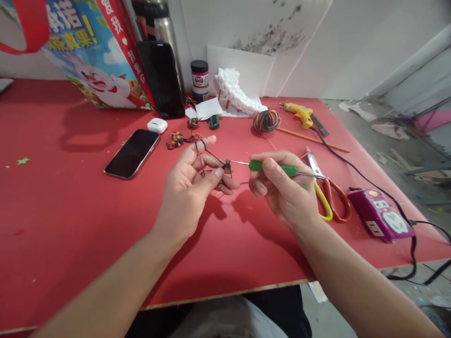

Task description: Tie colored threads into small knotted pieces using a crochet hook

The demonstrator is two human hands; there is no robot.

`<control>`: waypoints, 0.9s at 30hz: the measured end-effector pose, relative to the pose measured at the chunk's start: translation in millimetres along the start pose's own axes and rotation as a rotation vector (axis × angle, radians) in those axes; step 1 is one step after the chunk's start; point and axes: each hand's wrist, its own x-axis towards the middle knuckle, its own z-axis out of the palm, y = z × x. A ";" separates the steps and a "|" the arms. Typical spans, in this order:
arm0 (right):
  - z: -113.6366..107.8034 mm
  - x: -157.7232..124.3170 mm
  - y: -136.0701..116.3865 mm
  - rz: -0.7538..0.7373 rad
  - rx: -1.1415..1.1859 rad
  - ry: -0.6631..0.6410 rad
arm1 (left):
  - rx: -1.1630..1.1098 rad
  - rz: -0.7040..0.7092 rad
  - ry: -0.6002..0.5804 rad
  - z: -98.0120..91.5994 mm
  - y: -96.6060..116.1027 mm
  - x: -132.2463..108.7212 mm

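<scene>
My left hand [192, 188] pinches a small dark piece of crochet [227, 166] between thumb and fingers, and yarn loops round its raised index finger. My right hand [287, 188] grips the green handle of a crochet hook [255, 165]. The hook's thin metal shaft points left, and its tip meets the small piece. Exactly how the tip sits in the loops is too small to tell. A ball of multicoloured yarn [267, 122] lies beyond my hands.
A phone [133, 154] and white earbud case [157, 125] lie left on the red table [70, 225]. Scissors [326, 188], a yellow glue gun [299, 114], a wooden stick [313, 140] and a corded purple box [382, 214] are right. A bag [102, 61] stands behind.
</scene>
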 end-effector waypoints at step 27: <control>-1.3 -10.2 9.2 -0.248 -0.166 -0.100 | 0.073 0.051 0.082 2.7 -0.1 -1.7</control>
